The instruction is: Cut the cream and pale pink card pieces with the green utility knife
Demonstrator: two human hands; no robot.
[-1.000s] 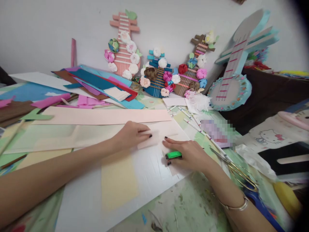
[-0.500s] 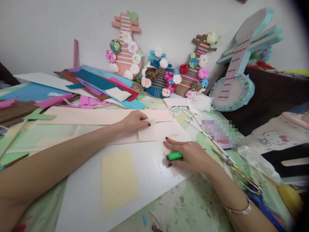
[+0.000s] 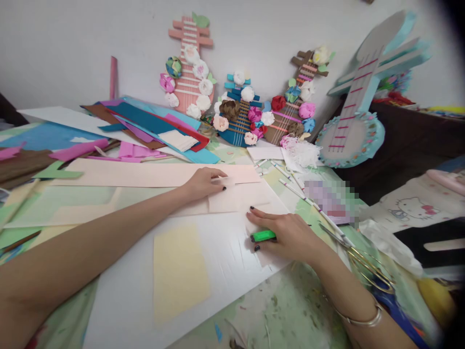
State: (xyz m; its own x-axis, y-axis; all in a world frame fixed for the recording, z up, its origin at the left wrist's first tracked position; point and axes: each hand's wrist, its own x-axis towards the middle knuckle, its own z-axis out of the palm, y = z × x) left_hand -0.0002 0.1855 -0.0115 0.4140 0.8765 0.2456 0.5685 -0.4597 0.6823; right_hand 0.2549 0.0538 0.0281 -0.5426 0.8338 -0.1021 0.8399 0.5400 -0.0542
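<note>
My left hand (image 3: 203, 183) lies over pale pink paper (image 3: 236, 198), its thumb and index finger about a small lifted, blurred edge of it. A longer pale pink strip (image 3: 152, 175) stretches behind that hand. In my right hand (image 3: 290, 235) is a small green utility knife (image 3: 263, 236), held low with its dark tip pointing left. The fingers of this hand rest by the right end of the paper. Underneath is a glossy white board (image 3: 123, 281) with scratch marks and a pale yellow rectangle (image 3: 179, 274) on it.
Gold-handled scissors (image 3: 366, 264) and blue-handled ones (image 3: 395, 305) lie right of my wrist. Coloured paper sheets (image 3: 145, 123) are piled at the back left. Flower-decorated paper instruments (image 3: 236, 116) lean on the wall. White sticks (image 3: 290, 186) lie behind my right hand.
My left index finger has straightened slightly away from the thumb. My right hand and the green utility knife stay almost in place. The view has shifted a little.
</note>
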